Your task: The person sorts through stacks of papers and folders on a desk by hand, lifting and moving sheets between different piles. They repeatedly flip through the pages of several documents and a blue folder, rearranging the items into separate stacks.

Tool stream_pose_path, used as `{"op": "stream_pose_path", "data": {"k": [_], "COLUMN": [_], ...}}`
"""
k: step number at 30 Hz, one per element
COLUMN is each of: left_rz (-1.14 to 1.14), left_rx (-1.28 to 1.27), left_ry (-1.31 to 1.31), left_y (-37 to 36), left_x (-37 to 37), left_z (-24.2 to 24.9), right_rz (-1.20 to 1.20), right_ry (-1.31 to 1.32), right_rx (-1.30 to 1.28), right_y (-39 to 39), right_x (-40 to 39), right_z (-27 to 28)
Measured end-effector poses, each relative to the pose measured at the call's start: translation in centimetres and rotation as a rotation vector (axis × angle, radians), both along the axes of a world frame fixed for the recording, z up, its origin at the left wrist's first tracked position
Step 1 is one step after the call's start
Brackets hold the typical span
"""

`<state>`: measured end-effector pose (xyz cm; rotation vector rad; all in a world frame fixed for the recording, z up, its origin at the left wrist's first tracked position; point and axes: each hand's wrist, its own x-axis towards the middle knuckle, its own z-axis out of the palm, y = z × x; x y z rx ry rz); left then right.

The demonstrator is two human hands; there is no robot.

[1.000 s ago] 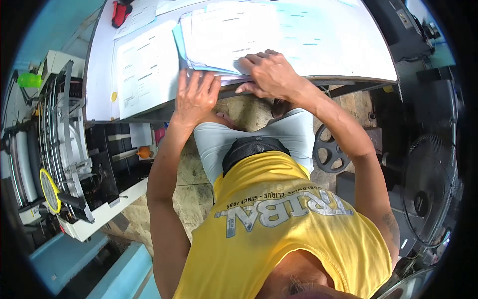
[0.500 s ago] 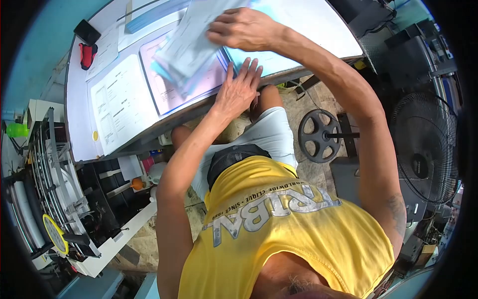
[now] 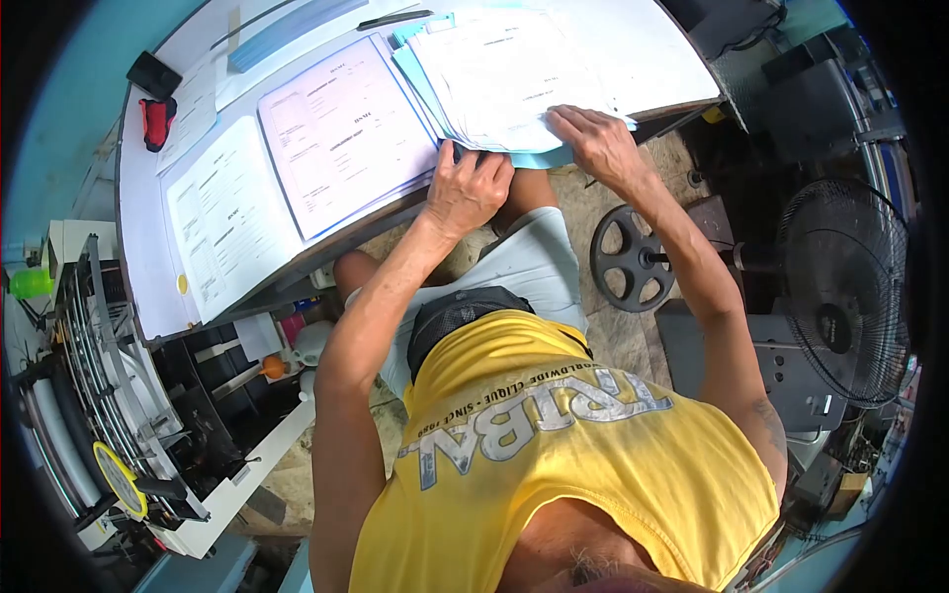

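A stack of white and light-blue printed sheets (image 3: 504, 74) lies at the front edge of the table, right of centre. My right hand (image 3: 598, 143) rests on its lower right corner, fingers bent and pressed together on the paper. At its lower left edge is my left hand (image 3: 470, 188), fingers curled at the table edge; whether they grip any paper is hidden. Just left of the stack is a pile of pink printed sheets (image 3: 346, 133). Farther left lie white printed sheets (image 3: 225, 212).
On the table (image 3: 647, 59) are a black object (image 3: 153, 74), a red and black item (image 3: 158, 124), a blue paper bundle (image 3: 297, 38) and a dark slim tool (image 3: 395, 19). A fan (image 3: 840, 296) stands right; a black handwheel (image 3: 633, 259) is below the table.
The sheets lifted over the pink pile now lie on the stack to the right. My right hand has moved right and down; my left hand has curled its fingers and shifted slightly down.
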<state>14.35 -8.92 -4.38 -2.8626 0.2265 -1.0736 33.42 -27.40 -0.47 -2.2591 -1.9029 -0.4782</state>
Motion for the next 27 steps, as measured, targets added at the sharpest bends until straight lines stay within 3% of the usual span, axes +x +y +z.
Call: {"op": "stream_pose_path", "data": {"k": [8, 10, 12, 16, 18, 20, 22, 24, 27], "left_rz": [0.070, 0.101, 0.091, 0.346, 0.611, 0.699, 0.820, 0.850, 0.805], "left_rx": [-0.402, -0.318, -0.315, -0.236, -0.257, -0.218, -0.015, 0.092, 0.041], "left_ry": [0.049, 0.042, -0.177, -0.245, -0.154, -0.028, 0.298, 0.454, 0.397], "left_y": [-0.3, 0.1, 1.4, 6.1, 12.7, 14.7, 14.4, 14.1, 14.5], "left_x": [0.3, 0.0, -1.0, -9.9, -19.6, -25.6, -30.4, -33.5, -35.5], "left_z": [2.5, 3.6, 4.7, 6.0, 3.4, 4.8, 5.8, 5.6, 4.5], "right_rz": [-0.003, 0.048, 0.060, 0.006, -0.129, -0.121, -0.126, -0.119, -0.115], "right_ry": [-0.006, -0.042, -0.027, 0.137, 0.278, 0.291, 0.296, 0.300, 0.309], "right_rx": [-0.072, -0.087, -0.094, -0.031, -0.103, -0.095, -0.087, -0.069, -0.064], "right_y": [-1.3, -1.3, -1.1, -0.5, 0.5, 0.7, 0.8, 0.9, 1.0], "right_x": [-2.2, -1.7, 0.0, 1.3, 1.5, 1.7, 1.9, 1.7, 1.6], "right_z": [1.8, 1.6, 0.4, 0.4, 1.6, 2.1, 2.1, 2.1, 2.2]}}
